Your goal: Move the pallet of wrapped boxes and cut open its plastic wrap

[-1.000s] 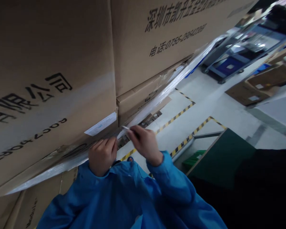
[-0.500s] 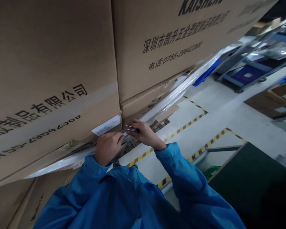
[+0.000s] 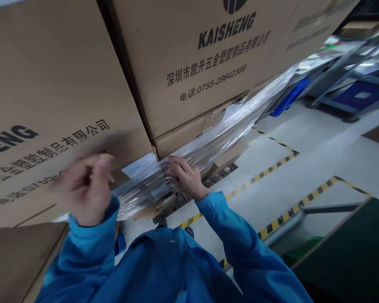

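well, right hand (image 3: 186, 176) lies open on crinkly plastic wrap (image 3: 148, 189); blurred left hand (image 3: 86, 189) unclear

Right-hand fingers (image 3: 177, 165) flat on clear stretch wrap (image 3: 148, 189) under cardboard cartons (image 3: 189, 71)

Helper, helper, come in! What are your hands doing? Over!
Right hand on clear plastic wrap. Left hand blurred, beside the wrap's end. KAISHENG cartons right behind the wrap. Over!
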{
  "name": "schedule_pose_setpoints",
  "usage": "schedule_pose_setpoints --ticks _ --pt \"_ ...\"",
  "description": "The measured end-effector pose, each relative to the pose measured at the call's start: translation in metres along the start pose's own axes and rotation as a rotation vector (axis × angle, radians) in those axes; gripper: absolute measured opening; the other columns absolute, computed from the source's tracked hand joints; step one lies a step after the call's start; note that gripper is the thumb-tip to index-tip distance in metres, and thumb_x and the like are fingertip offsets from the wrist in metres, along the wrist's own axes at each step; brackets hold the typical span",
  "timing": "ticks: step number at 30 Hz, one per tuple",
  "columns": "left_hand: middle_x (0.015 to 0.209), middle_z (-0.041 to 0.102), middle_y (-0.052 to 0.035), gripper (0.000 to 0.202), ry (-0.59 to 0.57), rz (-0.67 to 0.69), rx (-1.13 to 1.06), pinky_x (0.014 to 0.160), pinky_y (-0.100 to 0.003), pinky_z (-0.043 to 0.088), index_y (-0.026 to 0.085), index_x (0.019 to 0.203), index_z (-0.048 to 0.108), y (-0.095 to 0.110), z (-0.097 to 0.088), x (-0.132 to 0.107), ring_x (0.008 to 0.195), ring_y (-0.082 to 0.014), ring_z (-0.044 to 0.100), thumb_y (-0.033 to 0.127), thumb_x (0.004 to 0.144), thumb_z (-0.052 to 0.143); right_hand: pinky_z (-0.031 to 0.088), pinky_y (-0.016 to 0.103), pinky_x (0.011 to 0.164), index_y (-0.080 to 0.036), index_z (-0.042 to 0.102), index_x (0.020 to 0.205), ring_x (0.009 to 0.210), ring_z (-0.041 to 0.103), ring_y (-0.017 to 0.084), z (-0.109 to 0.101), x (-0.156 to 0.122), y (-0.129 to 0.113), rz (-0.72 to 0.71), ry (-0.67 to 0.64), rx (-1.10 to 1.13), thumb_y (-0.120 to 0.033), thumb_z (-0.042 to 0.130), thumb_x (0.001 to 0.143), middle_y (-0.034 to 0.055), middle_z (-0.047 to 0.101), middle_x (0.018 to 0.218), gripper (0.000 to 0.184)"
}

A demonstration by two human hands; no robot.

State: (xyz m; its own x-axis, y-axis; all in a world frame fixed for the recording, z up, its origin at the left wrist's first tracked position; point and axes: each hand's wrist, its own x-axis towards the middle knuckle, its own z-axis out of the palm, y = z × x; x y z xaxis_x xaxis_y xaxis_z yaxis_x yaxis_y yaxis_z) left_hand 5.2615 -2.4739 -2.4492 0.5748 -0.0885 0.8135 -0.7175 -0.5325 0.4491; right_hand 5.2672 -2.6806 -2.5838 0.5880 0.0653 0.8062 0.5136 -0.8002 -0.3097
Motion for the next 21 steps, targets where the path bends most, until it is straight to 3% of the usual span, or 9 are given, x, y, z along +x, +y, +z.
schedule_pose_setpoints --ticks 2,4,6,9,12,16,21 --pt "0.060 0.060 0.0060 0.011 0.029 0.051 0.018 0.052 -0.020 0.044 0.020 0.085 0.067 0.008 -0.014 0.004 0.051 -0.0081 0.054 0.026 0.090 0.059 0.046 0.023 0.061 -0.019 0.065 0.110 0.092 0.064 0.016 0.010 -0.003 0.007 0.016 -0.052 -0.007 -0.030 0.044 0.097 0.0100 0.065 0.118 0.027" --pt "0.064 0.064 0.0038 0.014 -0.131 0.229 0.184 0.055 -0.021 0.045 0.019 0.082 0.067 0.003 -0.015 -0.009 0.057 -0.0098 0.058 0.025 0.091 0.058 0.046 0.023 0.064 -0.018 0.067 0.108 0.095 0.063 0.017 0.020 -0.007 0.010 0.126 -0.014 0.072 -0.032 0.045 0.095 0.0107 0.065 0.114 0.029" --pt "0.070 0.067 0.0007 0.019 -0.254 0.411 0.425 0.058 -0.024 0.045 0.018 0.080 0.065 -0.014 -0.003 -0.033 0.061 -0.0121 0.061 0.025 0.093 0.053 0.046 0.025 0.063 -0.016 0.069 0.096 0.085 0.063 0.019 0.031 -0.014 0.010 0.320 0.057 0.217 -0.042 0.048 0.091 0.0115 0.067 0.100 0.034" --pt "0.076 0.068 -0.0035 0.021 -0.377 0.530 0.698 0.061 -0.028 0.044 0.016 0.084 0.066 -0.045 0.028 -0.066 0.068 -0.0162 0.062 0.023 0.094 0.050 0.043 0.027 0.059 -0.013 0.066 0.077 0.064 0.054 0.017 0.049 -0.023 0.004 0.675 0.084 0.529 -0.059 0.051 0.080 0.0073 0.062 0.070 0.048" --pt "0.087 0.068 -0.0065 0.015 -0.462 0.489 0.875 0.068 -0.032 0.045 0.016 0.097 0.066 -0.060 0.051 -0.077 0.081 -0.0204 0.062 0.021 0.092 0.053 0.040 0.027 0.058 -0.013 0.061 0.068 0.061 0.047 0.015 0.065 -0.016 -0.005 0.871 0.030 0.786 -0.067 0.054 0.070 0.0031 0.054 0.060 0.055" --pt "0.089 0.065 -0.0086 0.018 -0.620 0.359 0.980 0.071 -0.034 0.044 0.017 0.101 0.065 -0.054 0.057 -0.066 0.084 -0.0222 0.060 0.018 0.092 0.049 0.034 0.027 0.054 -0.015 0.052 0.055 0.057 0.038 0.013 0.070 0.006 -0.014 0.978 0.022 0.880 -0.073 0.056 0.061 -0.0005 0.043 0.052 0.058" --pt "0.085 0.062 -0.0079 0.013 -0.712 0.350 0.951 0.071 -0.034 0.045 0.017 0.091 0.063 -0.031 0.045 -0.064 0.083 -0.0220 0.059 0.016 0.091 0.050 0.034 0.027 0.053 -0.016 0.055 0.052 0.052 0.037 0.012 0.048 0.001 -0.021 0.864 0.007 0.855 -0.074 0.054 0.069 -0.0008 0.042 0.047 0.061"
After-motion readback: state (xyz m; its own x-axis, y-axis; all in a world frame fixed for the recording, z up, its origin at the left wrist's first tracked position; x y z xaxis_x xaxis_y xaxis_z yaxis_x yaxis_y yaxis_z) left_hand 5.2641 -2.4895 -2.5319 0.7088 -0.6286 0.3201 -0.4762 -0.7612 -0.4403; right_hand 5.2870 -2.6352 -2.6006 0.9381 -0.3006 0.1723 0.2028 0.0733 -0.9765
